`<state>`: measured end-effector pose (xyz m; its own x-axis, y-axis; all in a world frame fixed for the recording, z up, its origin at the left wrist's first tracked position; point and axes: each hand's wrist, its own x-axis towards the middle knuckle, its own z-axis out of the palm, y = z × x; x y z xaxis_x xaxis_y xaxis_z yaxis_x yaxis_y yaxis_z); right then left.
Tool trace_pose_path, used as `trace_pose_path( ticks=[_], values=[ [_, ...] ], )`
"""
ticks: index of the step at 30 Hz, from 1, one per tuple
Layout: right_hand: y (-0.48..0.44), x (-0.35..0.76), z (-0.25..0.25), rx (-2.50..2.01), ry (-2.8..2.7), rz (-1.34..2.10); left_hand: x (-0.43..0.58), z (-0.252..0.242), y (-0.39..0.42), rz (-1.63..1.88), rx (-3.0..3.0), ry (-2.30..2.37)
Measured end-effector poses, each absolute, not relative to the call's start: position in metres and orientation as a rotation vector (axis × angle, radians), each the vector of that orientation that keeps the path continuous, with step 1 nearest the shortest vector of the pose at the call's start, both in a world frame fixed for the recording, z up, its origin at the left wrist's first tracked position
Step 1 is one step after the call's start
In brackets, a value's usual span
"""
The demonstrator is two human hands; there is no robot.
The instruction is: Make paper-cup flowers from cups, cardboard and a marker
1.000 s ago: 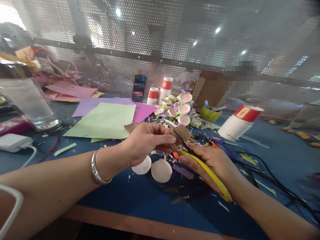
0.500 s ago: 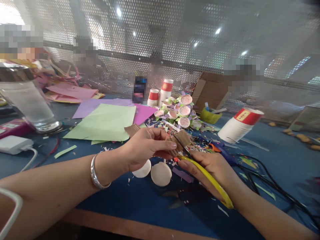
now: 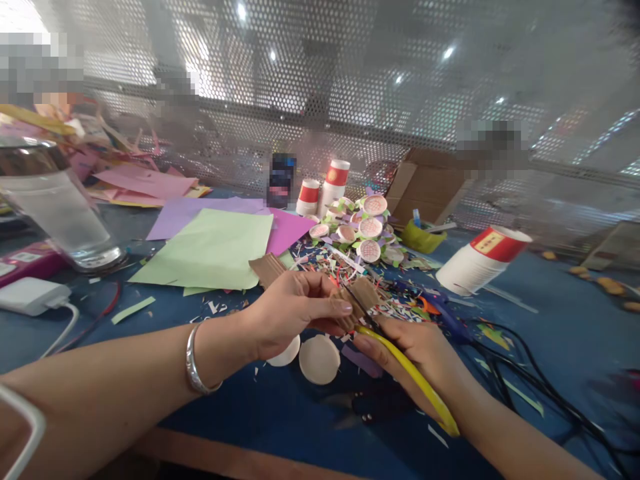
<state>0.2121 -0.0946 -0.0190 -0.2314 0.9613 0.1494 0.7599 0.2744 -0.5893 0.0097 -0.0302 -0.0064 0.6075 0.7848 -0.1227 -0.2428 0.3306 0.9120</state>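
Note:
My left hand (image 3: 295,307) pinches a strip of brown corrugated cardboard (image 3: 367,293) between thumb and fingers; its other end sticks out behind the hand. In my right hand (image 3: 415,353) is a pair of scissors (image 3: 425,383) with yellow handles, its dark blade lying across the cardboard close to my left thumb. Below the hands, two white paper discs (image 3: 320,360) lie on the blue table, the left one partly covered by my left hand. A purple paper strip (image 3: 363,361) and dark thread snips (image 3: 367,407) lie nearby.
Paper scraps (image 3: 320,263) and a pile of decorated cup bottoms (image 3: 370,228) lie beyond the hands. Stacked paper cups (image 3: 465,267) lean at right, near black cables (image 3: 550,393). Green paper (image 3: 210,247), a glass of water (image 3: 70,213) and a white charger (image 3: 33,297) are at left.
The camera view has shifted slightly. Both hands keep their hold on the cardboard and scissors, and the blade still lies across the cardboard, with little visible movement.

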Motion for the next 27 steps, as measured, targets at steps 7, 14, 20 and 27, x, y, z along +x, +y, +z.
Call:
trace_pose_path(
  ticks=[7, 14, 20, 27],
  values=[
    [-0.093, 0.21, -0.0168, -1.593, -2.036, 0.617, 0.0079, -0.0074, -0.0265, 0.71, 1.002, 0.631],
    [-0.0917, 0.2095, -0.0145, -1.585, -2.017, 0.664, 0.0078, -0.0088, -0.0236, 0.68, 0.982, 0.638],
    [-0.0916, 0.2098, -0.0137, -1.576, -2.039, 0.655, 0.0072, -0.006, -0.0244, 0.692, 0.977, 0.643],
    [-0.0944, 0.2063, -0.014, -1.595, -1.936, 0.725, 0.0088, -0.0052, -0.0243, 0.669, 0.981, 0.638]
  ],
)
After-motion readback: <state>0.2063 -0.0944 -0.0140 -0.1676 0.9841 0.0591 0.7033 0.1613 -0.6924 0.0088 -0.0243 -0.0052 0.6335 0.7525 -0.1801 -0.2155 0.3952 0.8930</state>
